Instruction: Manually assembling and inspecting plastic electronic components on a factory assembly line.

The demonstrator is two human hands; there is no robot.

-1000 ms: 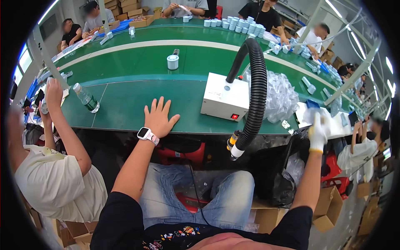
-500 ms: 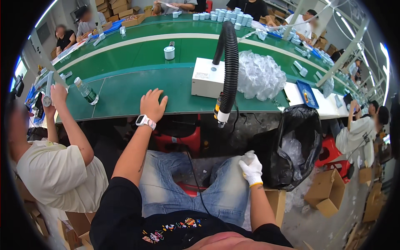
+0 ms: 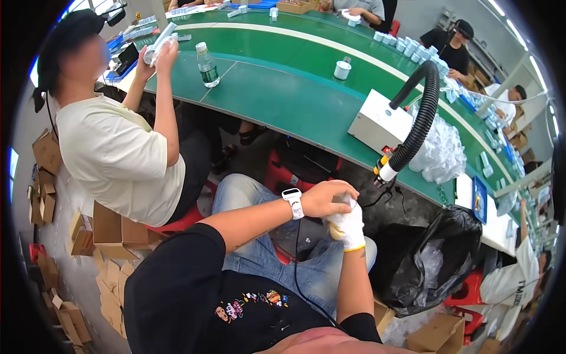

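Above my lap, my bare left hand [image 3: 328, 199], with a white watch [image 3: 292, 202] on its wrist, curls over the fingers of my right hand [image 3: 346, 229]. The right one wears a white knit glove with a yellow cuff edge, and its fingers are closed. A bit of pale, crumpled material shows where the hands meet; its kind is hidden by the fingers. Right of the hands, a black ribbed hose [image 3: 428, 109] arches from a white box [image 3: 377, 121] and ends in a nozzle [image 3: 386, 171] at the table edge.
A clear bottle [image 3: 207, 66] and a white cup-shaped part [image 3: 342, 70] stand on the green table [image 3: 283, 97]. Clear plastic wrapping [image 3: 439, 147] is heaped behind the box. A black bag [image 3: 407, 259] sits at my right. A co-worker [image 3: 121, 147] handles a pale part at left.
My left hand has left the tabletop and come over my gloved right hand. The right hand has risen slightly from my thigh. The view has swung left; the co-worker's hands are raised.
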